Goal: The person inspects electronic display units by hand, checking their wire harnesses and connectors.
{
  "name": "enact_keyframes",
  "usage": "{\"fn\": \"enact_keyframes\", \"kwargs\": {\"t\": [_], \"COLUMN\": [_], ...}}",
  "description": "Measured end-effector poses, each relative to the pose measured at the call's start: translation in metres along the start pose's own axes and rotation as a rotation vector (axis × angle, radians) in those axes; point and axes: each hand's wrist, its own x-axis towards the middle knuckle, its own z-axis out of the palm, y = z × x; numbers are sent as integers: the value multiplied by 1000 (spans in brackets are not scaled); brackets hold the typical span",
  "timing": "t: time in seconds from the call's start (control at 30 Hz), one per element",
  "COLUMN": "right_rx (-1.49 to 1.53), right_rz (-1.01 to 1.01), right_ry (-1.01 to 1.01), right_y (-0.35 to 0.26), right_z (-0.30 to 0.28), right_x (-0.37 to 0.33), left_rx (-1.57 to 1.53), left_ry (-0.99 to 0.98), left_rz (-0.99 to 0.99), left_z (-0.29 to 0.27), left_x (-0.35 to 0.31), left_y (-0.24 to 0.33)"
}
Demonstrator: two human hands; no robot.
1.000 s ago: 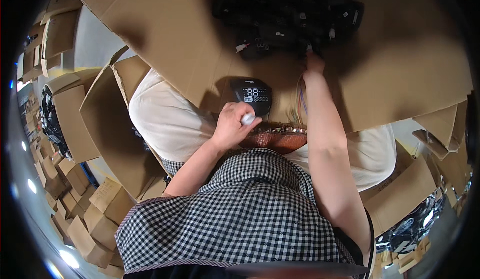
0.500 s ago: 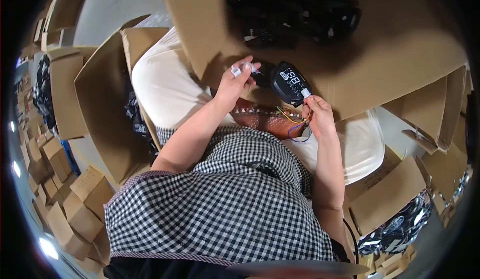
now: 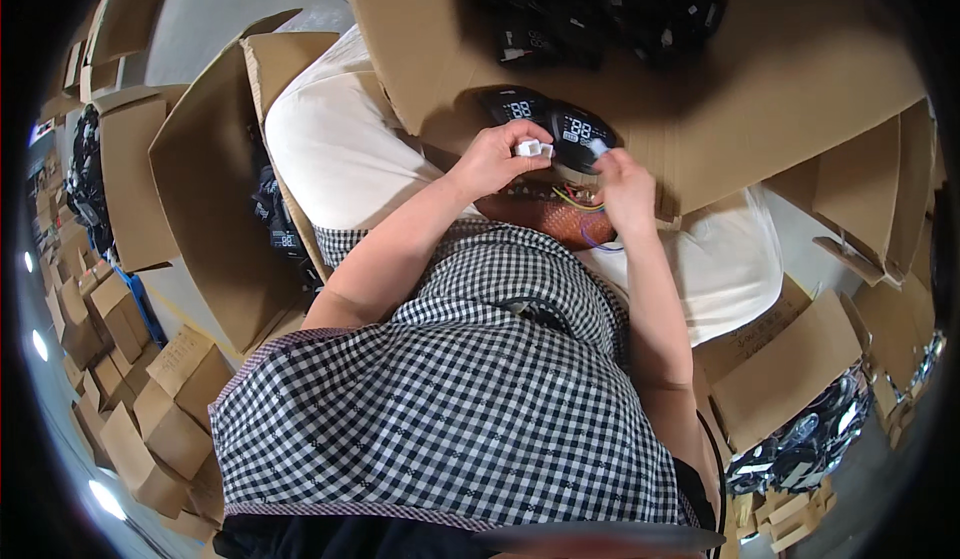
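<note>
My left hand [image 3: 495, 162] pinches a white plastic connector [image 3: 533, 148] in front of two black display units. Close by on the right, my right hand [image 3: 627, 187] grips a small white plug [image 3: 599, 147], blurred by motion, with thin yellow and blue wires [image 3: 575, 201] hanging below. The left display unit [image 3: 513, 106] and the right display unit [image 3: 582, 137] lie side by side at the carton's near edge, pale digits on both faces. My right fingers and the plug overlap the right unit's edge; whether they touch it I cannot tell.
A large open carton [image 3: 800, 99] stands in front, with a pile of black units [image 3: 600, 9] inside. Another open carton [image 3: 205, 199] is at my left. At lower right, a carton [image 3: 790, 384] stands beside bagged black parts [image 3: 805, 444]. A reddish-brown patterned surface [image 3: 550, 221] lies below my hands.
My left hand has moved right and slightly nearer with its connector. The right hand and plug have shifted up. The right display unit has turned and moved away; digits now show on the left one.
</note>
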Motion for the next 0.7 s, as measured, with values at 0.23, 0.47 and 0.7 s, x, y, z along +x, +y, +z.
{"fn": "enact_keyframes", "kwargs": {"t": [0.23, 0.47, 0.7], "right_rx": [-288, 232, 10], "right_rz": [-199, 69, -80], "right_ry": [-229, -719, -373], "right_y": [-23, 18, 7], "right_z": [-1, -1, 21], "right_x": [-17, 6, -20], "left_rx": [338, 729, 782], "left_ry": [-93, -244, -171], "left_rz": [140, 544, 444], "left_z": [2, 1, 5], "left_x": [-3, -14, -20], "left_y": [-8, 5, 2]}}
